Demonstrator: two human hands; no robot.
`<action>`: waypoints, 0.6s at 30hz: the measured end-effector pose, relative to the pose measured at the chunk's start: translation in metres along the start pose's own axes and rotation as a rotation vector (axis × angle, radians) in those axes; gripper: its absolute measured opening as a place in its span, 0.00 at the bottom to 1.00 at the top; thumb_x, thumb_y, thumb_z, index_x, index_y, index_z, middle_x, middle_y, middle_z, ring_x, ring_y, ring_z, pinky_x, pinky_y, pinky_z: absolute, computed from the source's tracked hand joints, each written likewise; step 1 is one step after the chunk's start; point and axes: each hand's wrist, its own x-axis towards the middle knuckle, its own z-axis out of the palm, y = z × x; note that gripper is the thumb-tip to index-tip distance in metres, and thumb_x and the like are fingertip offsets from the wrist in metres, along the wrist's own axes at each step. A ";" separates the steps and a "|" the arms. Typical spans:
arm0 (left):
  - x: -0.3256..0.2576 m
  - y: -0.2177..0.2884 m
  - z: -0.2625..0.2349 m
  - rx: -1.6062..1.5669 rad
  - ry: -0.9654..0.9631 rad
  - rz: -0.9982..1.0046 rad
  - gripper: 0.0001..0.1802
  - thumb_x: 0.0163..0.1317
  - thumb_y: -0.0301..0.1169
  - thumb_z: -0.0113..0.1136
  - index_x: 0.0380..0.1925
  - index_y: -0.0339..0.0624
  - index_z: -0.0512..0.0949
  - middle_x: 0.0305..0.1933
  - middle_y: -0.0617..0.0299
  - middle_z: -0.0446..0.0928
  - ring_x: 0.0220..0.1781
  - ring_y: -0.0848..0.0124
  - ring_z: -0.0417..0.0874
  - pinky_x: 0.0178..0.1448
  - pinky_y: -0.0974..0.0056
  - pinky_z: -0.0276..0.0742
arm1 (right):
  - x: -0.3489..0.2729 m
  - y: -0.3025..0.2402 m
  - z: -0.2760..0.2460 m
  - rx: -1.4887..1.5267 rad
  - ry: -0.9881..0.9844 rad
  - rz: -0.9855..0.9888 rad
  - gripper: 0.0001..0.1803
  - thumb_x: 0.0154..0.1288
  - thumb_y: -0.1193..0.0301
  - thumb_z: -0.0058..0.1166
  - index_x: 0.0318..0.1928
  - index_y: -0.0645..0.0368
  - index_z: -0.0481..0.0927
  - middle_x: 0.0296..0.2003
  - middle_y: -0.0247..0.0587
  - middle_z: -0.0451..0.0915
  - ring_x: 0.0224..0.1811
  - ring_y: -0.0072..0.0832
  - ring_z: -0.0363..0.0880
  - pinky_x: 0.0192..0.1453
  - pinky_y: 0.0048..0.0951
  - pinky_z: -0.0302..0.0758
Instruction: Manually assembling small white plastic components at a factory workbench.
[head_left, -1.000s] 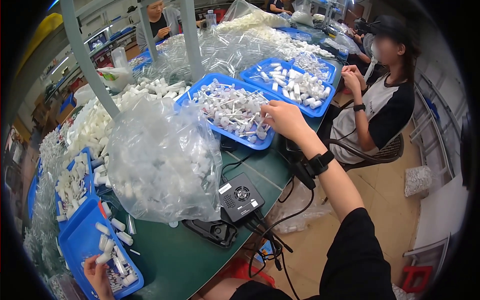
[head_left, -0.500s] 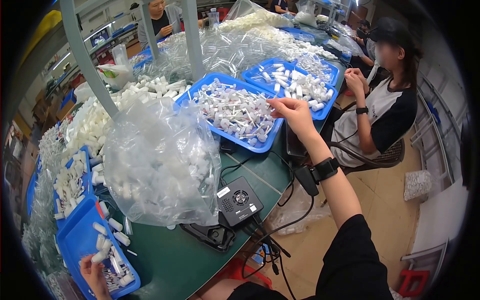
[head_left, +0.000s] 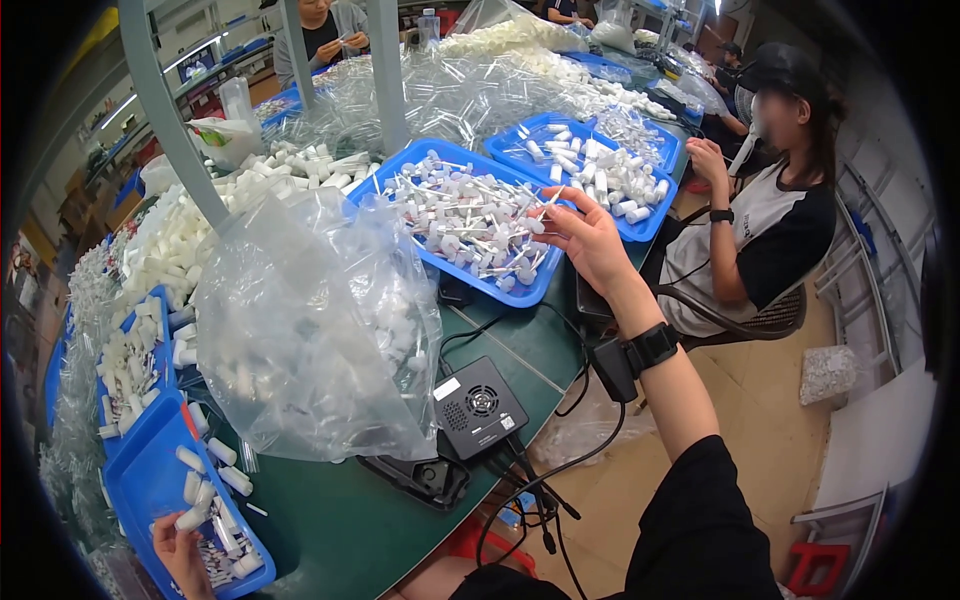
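At the lower left my left hand (head_left: pixel 178 560) is closed on a white plastic cylinder (head_left: pixel 192 519), above a blue tray (head_left: pixel 130 480) holding more white cylinders and small parts. My right hand (head_left: pixel 592 245) is stretched to the right edge of another blue tray (head_left: pixel 520 296), which is heaped with white stick-and-disc pieces (head_left: pixel 465 215). Its fingers are curled round a thin white stick piece (head_left: pixel 549 205); the piece's exact shape is partly hidden by the fingers. A black band with a box and cable sits on my right wrist.
A large clear plastic bag (head_left: pixel 310 330) of white parts lies mid-table beside a black fan box (head_left: pixel 480 405) with cables. Grey posts (head_left: pixel 388 80) rise from the table. A further blue tray (head_left: pixel 640 228) holds white cylinders. A co-worker (head_left: pixel 745 220) sits at the right.
My right hand has shifted slightly and its fingers have spread a little at the tray. The left hand with the cylinder appears slightly lower and further left, as the whole view has shifted.
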 end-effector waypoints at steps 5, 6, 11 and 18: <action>0.002 -0.003 -0.003 0.011 -0.021 0.022 0.12 0.57 0.24 0.54 0.42 0.37 0.70 0.41 0.60 0.72 0.33 0.78 0.73 0.36 0.77 0.69 | -0.001 0.001 -0.002 -0.056 0.014 -0.011 0.21 0.60 0.71 0.52 0.52 0.62 0.66 0.34 0.39 0.78 0.35 0.21 0.75 0.44 0.27 0.73; 0.002 -0.004 -0.002 0.001 -0.007 0.019 0.12 0.57 0.24 0.54 0.42 0.37 0.71 0.41 0.60 0.72 0.33 0.78 0.72 0.36 0.77 0.69 | -0.001 0.001 -0.001 -0.060 0.017 -0.013 0.21 0.60 0.71 0.52 0.52 0.62 0.66 0.34 0.39 0.78 0.35 0.21 0.75 0.44 0.27 0.73; 0.000 -0.001 -0.002 -0.008 -0.026 0.017 0.12 0.57 0.24 0.55 0.42 0.37 0.71 0.41 0.60 0.72 0.34 0.78 0.72 0.36 0.77 0.68 | 0.000 0.001 0.011 -0.279 0.019 0.029 0.22 0.56 0.74 0.54 0.51 0.66 0.66 0.26 0.37 0.76 0.27 0.19 0.75 0.35 0.19 0.72; -0.001 0.005 0.013 -0.016 -0.035 0.058 0.11 0.57 0.25 0.55 0.41 0.37 0.71 0.39 0.62 0.72 0.33 0.80 0.72 0.35 0.78 0.68 | 0.018 -0.003 0.018 -0.294 0.224 -0.020 0.35 0.56 0.74 0.54 0.60 0.68 0.51 0.40 0.50 0.74 0.37 0.29 0.78 0.40 0.25 0.75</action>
